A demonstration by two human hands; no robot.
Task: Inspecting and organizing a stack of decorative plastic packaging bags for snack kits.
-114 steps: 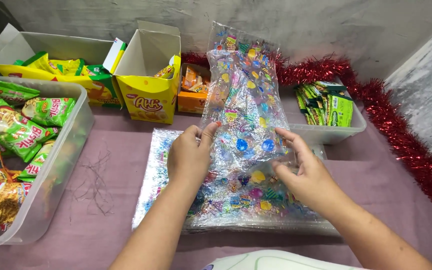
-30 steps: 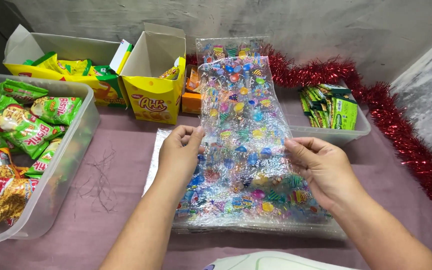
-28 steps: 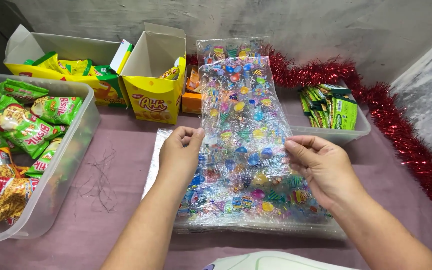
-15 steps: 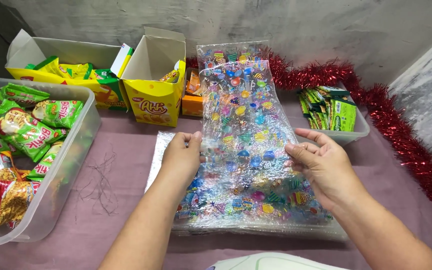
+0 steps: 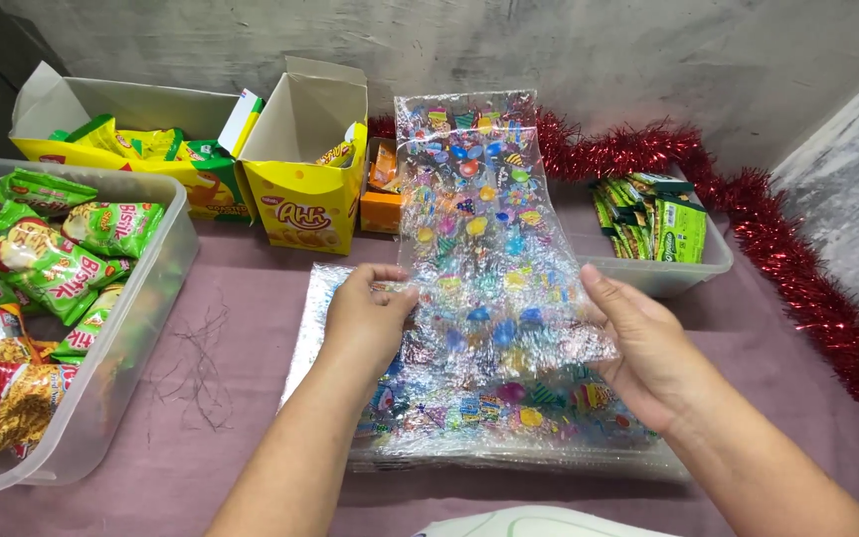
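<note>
Right now a clear plastic gift bag printed with small coloured shapes is held up between both hands, over the middle of the table. Its top edge stands tilted away toward the wall, and its lower edge hangs just above a flat stack of the same printed bags lying on the table. The left hand pinches the bag's left edge, thumb on the front and fingers curled behind, clamped on the plastic. The right hand holds the bag's right edge lower down, with its fingers spread fairly wide and flat against the sheet; the thumb lies along the edge, so the grip looks loose rather than tight. The two hands are well apart, one at each side of the bag.

Behind the bag stands an open yellow carton, and just beside it a small orange box. Further left is a longer yellow box holding green and yellow snack packets. At the left edge of the table sits a clear plastic tub filled with green snack packets and some red-and-orange ones. To the right, a shallow clear tray holds green sachets. Red tinsel runs along the back and down the right side of the table.
</note>
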